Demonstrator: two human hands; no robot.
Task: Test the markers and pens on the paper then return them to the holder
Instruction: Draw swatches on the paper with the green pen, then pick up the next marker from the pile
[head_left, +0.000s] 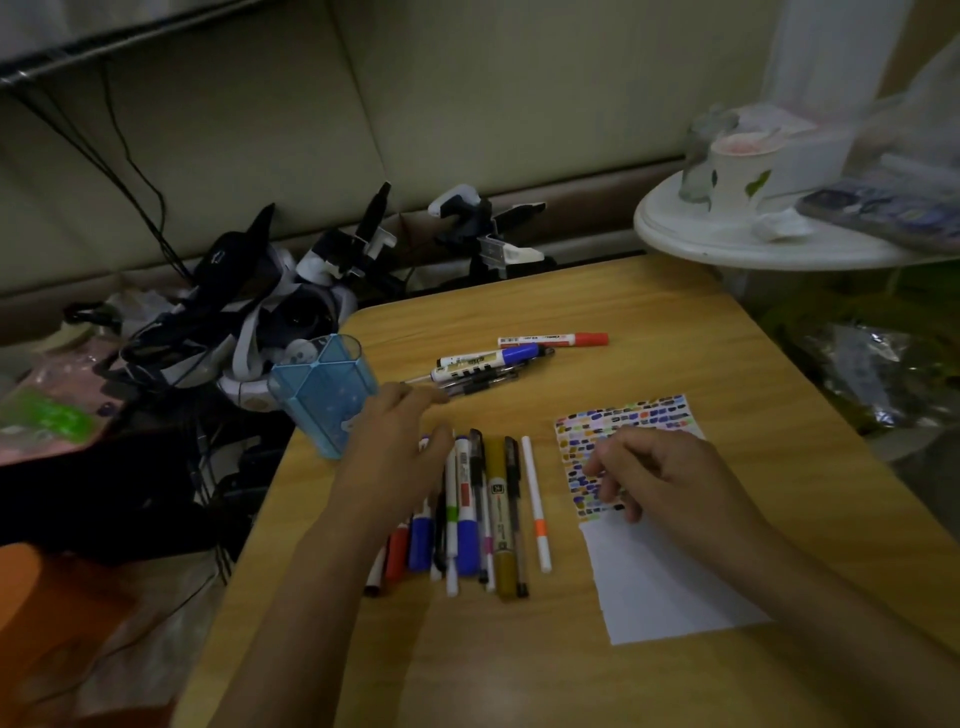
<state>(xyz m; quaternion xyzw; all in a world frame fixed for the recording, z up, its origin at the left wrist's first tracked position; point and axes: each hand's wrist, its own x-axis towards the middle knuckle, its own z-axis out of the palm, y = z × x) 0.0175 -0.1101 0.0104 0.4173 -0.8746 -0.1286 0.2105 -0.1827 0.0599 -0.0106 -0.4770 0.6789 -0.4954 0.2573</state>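
Observation:
A row of several markers and pens (496, 525) lies side by side at the middle of the wooden table (519, 665). A thin white pen with an orange band (536, 506) lies at the row's right end. A second small pile (493, 361) lies farther back, with a red-capped white marker (556, 340) behind it. The blue translucent holder (322, 395) stands empty at the table's left edge. My left hand (397, 441) hovers over the row's far ends, fingers stretched towards the back pile, holding nothing I can see. My right hand (662, 480) rests loosely curled on the white paper (670, 587), whose top is covered with colour marks.
Beyond the table's far left corner lies a heap of headsets, straps and controllers (291, 296). A white round side table (727, 249) at the right rear carries a cup (737, 171), a glass and a phone. Clutter lies on the floor at the left.

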